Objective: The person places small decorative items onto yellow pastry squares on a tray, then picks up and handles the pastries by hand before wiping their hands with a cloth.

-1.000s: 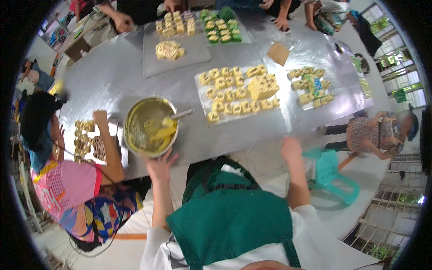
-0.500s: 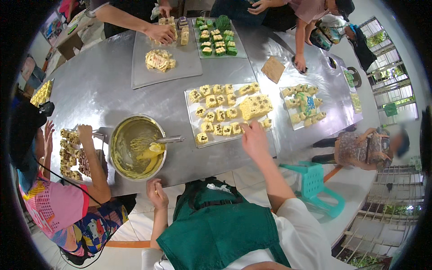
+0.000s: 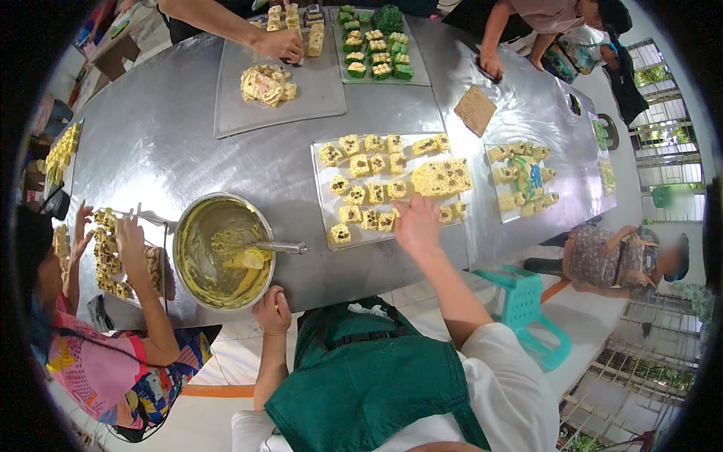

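In the head view, the left hand (image 3: 273,310) is held loosely curled at the near edge of the shiny metal table (image 3: 331,275), beside the round bowl (image 3: 197,233); whether anything is gripped cannot be told. Between bowl and tray (image 3: 322,181), open metal is partly crossed by the whisk handle (image 3: 282,246). At the tray's near row of crumbly, squarish cake pieces (image 3: 369,219), the right hand (image 3: 419,227) is placed, fingers bunched narrow; a grasp cannot be confirmed.

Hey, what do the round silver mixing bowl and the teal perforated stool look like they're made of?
The round silver mixing bowl looks like smooth metal, probably steel: its rim shines. The teal perforated stool seems moulded plastic, satin, evenly coloured throughout.
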A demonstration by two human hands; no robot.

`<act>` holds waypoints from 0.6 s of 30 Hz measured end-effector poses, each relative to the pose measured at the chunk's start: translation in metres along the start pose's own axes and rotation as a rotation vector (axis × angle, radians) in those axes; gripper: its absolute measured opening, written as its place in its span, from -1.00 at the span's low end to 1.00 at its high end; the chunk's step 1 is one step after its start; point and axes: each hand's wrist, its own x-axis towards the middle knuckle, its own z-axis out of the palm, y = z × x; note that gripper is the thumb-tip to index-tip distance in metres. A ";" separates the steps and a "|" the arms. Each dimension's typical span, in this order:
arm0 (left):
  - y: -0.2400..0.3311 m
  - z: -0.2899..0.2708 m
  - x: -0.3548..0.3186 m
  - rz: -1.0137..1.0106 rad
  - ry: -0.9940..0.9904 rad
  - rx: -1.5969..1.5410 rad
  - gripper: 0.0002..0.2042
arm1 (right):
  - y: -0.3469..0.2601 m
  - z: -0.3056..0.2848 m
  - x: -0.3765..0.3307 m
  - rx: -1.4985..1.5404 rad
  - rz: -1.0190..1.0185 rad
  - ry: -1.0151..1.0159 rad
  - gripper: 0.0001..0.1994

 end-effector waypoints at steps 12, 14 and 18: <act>0.001 -0.002 0.003 0.000 -0.038 0.013 -0.87 | 0.000 0.008 0.008 -0.028 0.056 -0.020 -0.71; 0.003 -0.003 0.004 -0.014 -0.044 -0.016 -0.87 | 0.001 0.010 0.008 -0.064 0.058 -0.024 -0.71; 0.006 -0.002 0.002 -0.045 -0.047 0.004 -0.85 | 0.000 0.012 0.008 -0.067 0.038 0.004 -0.71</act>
